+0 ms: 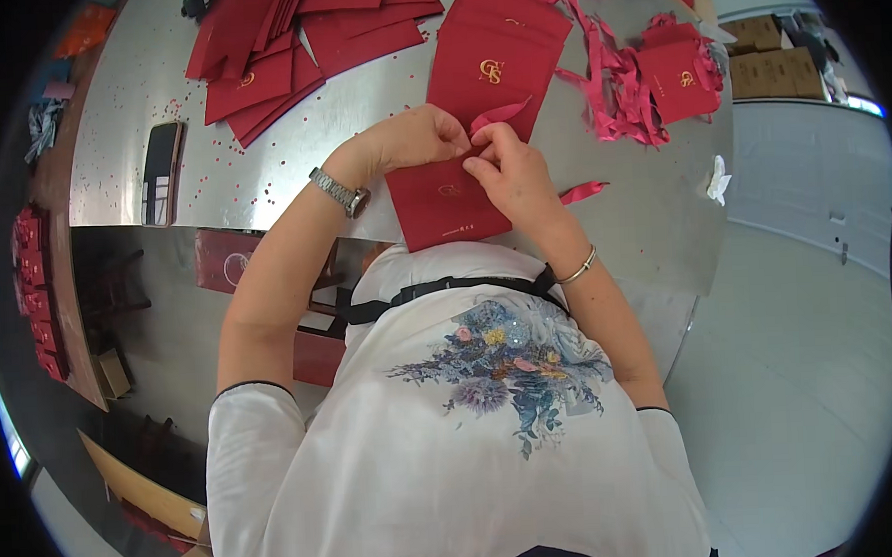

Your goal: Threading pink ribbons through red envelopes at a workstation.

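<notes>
At the table's point(262, 177) near edge, my left hand point(410, 141) and right hand point(511, 171) pinch a red ribbon point(498, 112) on a flat red paper bag point(448, 204); best keep the ribbon taut and flat.

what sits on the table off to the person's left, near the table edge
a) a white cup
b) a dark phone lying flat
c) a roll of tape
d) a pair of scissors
b: a dark phone lies flat on the metal table to the left of the left hand, while both hands, the right hand too, work a red ribbon at the red paper bag.
</notes>
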The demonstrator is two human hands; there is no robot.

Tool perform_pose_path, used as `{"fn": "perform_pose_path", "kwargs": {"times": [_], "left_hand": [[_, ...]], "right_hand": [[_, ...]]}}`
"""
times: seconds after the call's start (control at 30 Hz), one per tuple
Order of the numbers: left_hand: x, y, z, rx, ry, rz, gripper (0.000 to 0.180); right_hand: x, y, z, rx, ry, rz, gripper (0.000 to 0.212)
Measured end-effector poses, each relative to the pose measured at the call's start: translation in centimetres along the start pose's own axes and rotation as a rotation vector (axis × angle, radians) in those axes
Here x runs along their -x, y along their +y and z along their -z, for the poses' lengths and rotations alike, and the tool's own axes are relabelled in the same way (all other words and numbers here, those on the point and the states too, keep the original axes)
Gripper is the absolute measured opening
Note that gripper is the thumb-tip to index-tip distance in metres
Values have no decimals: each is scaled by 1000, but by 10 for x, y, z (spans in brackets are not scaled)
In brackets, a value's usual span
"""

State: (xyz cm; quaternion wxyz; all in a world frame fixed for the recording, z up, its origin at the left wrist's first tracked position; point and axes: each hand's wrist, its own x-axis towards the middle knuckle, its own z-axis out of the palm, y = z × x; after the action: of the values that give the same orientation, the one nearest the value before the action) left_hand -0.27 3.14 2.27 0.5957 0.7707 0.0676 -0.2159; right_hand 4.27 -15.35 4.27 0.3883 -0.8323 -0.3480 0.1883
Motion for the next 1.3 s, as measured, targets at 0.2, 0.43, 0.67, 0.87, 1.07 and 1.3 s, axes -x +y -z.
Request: {"fn": "perform_pose_path", "kwargs": {"times": [0.2,0.43,0.67,0.87,1.07,1.3], "left_hand": [[0,-13,-17,-341,467,-275,13],[-2,-10,-17,524,730,109,24],[34,-22,-12,-200,420,-237,24],[47,-30,-18,-497,589,-300,17],[54,-31,-14,-431,623,-120,15],[50,-31,-19,-398,688,-60,16]], "right_hand": [[0,4,6,55,-47,-47,37],[1,7,6,45,-28,-76,37],[5,21,5,27,-8,-41,41],[28,26,28,49,-60,-31,41],[79,51,80,-31,-43,-188,29],[114,21,92,-753,-125,-253,30]]}}
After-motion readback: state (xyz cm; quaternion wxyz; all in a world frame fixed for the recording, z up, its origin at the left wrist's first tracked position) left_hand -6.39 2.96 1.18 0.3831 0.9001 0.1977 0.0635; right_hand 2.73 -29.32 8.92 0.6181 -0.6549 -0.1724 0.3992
